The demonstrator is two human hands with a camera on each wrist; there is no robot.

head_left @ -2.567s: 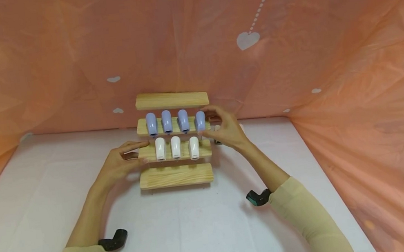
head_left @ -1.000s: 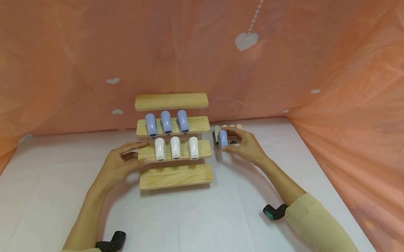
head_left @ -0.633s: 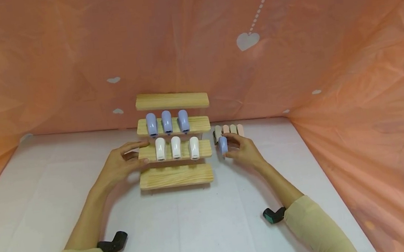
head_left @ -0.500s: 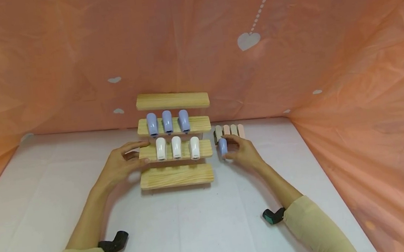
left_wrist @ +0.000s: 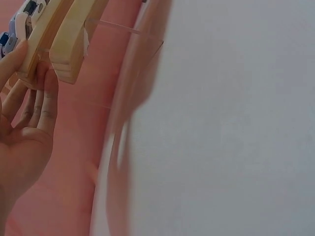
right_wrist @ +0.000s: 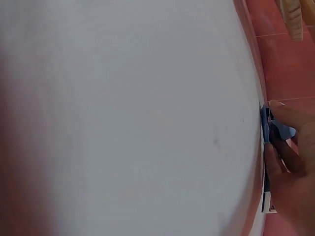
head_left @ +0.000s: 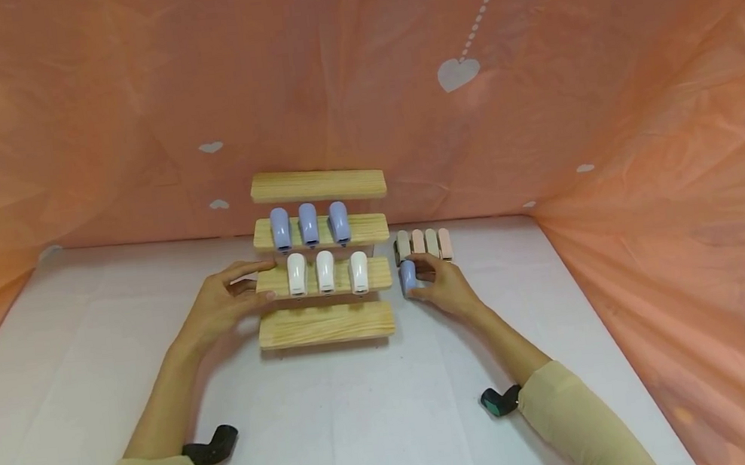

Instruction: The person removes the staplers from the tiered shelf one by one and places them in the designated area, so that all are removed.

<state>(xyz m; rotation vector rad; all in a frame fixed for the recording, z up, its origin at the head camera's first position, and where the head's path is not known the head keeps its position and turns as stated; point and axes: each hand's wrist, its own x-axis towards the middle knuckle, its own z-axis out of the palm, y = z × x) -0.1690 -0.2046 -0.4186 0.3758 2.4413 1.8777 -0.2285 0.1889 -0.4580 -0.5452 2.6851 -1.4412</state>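
Observation:
At the right of the rack, my right hand (head_left: 448,287) pinches a lavender mini stapler (head_left: 408,279) by its ends, low at the white table. The right wrist view shows that stapler (right_wrist: 284,131) between thumb and fingers, at the table surface. My left hand (head_left: 222,303) grips the left end of a wooden tier (head_left: 379,273) of the stepped rack, thumb on one side and fingers on the other. Three white mini staplers (head_left: 325,271) stand on this tier. Three lavender mini staplers (head_left: 308,224) stand on the tier above.
Behind my right hand, several beige, pink and pale green mini staplers (head_left: 431,243) stand in a row on the table. The rack's top tier (head_left: 317,185) and bottom tier (head_left: 325,325) are bare wood. An orange curtain (head_left: 329,78) hangs behind.
My right hand has taken the rightmost lavender mini stapler off the rack and carried it right and down to the table, before the coloured row. My left hand has stayed on the rack.

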